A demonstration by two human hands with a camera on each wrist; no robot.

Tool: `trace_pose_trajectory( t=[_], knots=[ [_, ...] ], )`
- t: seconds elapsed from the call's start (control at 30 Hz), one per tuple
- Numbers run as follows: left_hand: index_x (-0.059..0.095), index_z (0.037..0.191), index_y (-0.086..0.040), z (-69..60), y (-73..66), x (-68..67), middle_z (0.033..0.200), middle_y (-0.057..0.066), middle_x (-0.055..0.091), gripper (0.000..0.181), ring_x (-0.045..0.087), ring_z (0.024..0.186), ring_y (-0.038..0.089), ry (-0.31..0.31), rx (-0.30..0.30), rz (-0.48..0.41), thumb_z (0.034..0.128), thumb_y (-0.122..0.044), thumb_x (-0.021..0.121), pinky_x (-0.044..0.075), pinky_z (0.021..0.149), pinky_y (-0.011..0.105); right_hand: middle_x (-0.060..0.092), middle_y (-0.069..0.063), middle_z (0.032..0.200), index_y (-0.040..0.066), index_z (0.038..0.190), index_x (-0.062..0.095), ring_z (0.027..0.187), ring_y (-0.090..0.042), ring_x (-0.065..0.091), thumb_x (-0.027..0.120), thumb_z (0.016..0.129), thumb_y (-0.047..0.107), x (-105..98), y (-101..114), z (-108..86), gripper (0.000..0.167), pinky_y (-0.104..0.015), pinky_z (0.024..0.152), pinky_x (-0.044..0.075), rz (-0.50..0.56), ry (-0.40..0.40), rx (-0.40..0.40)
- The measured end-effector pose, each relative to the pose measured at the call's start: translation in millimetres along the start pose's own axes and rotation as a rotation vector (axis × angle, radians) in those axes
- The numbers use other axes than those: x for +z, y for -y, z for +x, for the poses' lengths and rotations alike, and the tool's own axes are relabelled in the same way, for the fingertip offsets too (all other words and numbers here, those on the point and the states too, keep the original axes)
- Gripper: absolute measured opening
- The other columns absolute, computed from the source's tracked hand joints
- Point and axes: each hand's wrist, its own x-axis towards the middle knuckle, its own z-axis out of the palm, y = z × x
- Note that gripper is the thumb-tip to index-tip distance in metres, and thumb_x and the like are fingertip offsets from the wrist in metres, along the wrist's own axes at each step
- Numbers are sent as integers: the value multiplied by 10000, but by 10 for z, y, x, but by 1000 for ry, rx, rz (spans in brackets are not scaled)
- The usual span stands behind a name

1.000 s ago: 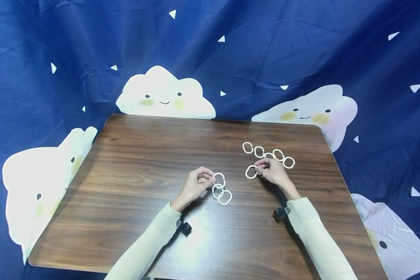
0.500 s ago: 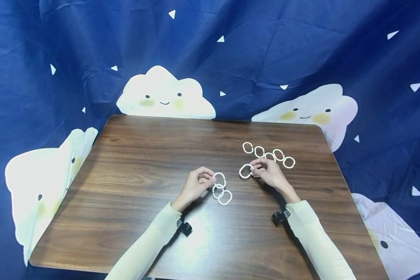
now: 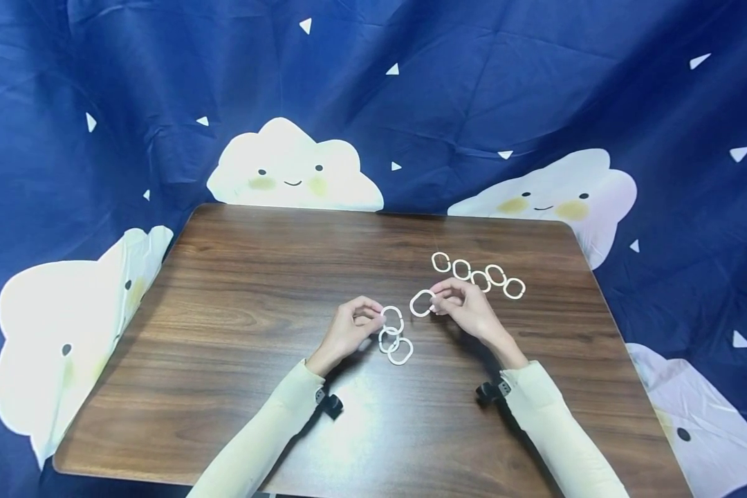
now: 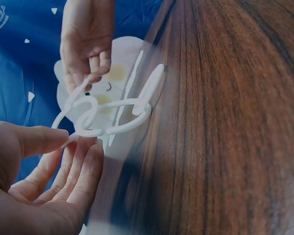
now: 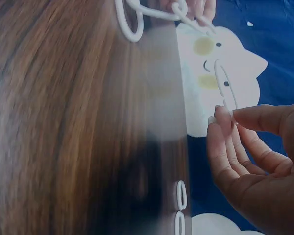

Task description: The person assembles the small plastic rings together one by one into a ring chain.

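Note:
My left hand (image 3: 347, 328) pinches the top ring of a short chain of white plastic C-rings (image 3: 400, 352) between thumb and fingertips. Three rings are linked there, and the lower ones hang down to the table. In the left wrist view the chain (image 4: 130, 128) shows its rings passing through one another. To the right, my right hand (image 3: 469, 311) pinches a single loose white C-ring (image 3: 413, 309) by its right side, with a small gap in that ring near the fingertips. This ring is held just right of the chain, apart from it.
Several more white C-rings (image 3: 440, 253) lie in a loose row on the wooden table (image 3: 274, 263), beyond my right hand. A blue curtain (image 3: 448, 90) with cloud prints hangs behind the table.
My right hand has carried its single ring leftward, away from the row and closer to the chain. The left hand has stayed nearly still with the chain.

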Motion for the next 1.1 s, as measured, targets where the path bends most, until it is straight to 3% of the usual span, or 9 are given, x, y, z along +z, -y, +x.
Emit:
trace_pose_trajectory(
  t=[0.13, 0.43, 0.63, 0.77, 0.93, 1.1],
  knots=[
    [684, 1133, 33, 4, 4, 6, 1036, 283, 752, 225, 764, 901, 431, -1, -2, -2, 930, -43, 749, 649, 802, 485, 680, -369, 1039, -123, 1171, 636, 784, -79, 745, 673, 977, 0, 55, 47, -29, 233, -275, 779, 650, 1, 10, -32],
    [666, 1153, 63, -11, 24, 33, 1051, 312, 740, 246, 740, 921, 494, -3, -8, 13, 944, -45, 736, 642, 762, 495, 701, -357, 1044, -89, 1168, 649, 842, -248, 784, 685, 979, 27, 136, 98, -71, 225, -232, 768, 630, -28, 39, -43],
    [671, 1148, 45, -26, 19, 42, 1050, 295, 747, 241, 742, 929, 489, 3, -23, 8, 940, -55, 742, 638, 713, 369, 696, -372, 1046, -98, 1166, 643, 845, -241, 782, 678, 981, 16, 175, 132, -85, 220, -315, 790, 651, -9, 55, -42],
    [682, 1125, 23, -27, 23, 42, 1027, 266, 756, 218, 759, 902, 440, 2, -22, 0, 935, -60, 748, 623, 706, 298, 694, -374, 1052, -93, 1170, 643, 843, -211, 780, 675, 983, 19, 199, 129, -84, 219, -291, 791, 646, 4, 66, -37],
    [682, 1105, 17, -26, 28, 44, 988, 232, 765, 199, 775, 872, 387, -4, -12, -7, 932, -56, 747, 626, 714, 294, 710, -337, 1040, -77, 1166, 647, 836, -164, 774, 684, 980, 23, 229, 126, -85, 215, -259, 781, 635, 3, 68, -22],
    [682, 1104, 21, -29, 27, 50, 977, 215, 768, 197, 775, 857, 371, -3, -12, -9, 934, -56, 745, 624, 677, 298, 722, -310, 1049, -58, 1170, 654, 847, -153, 776, 690, 974, 24, 260, 140, -96, 215, -319, 803, 646, -8, 71, -4]
  ],
)
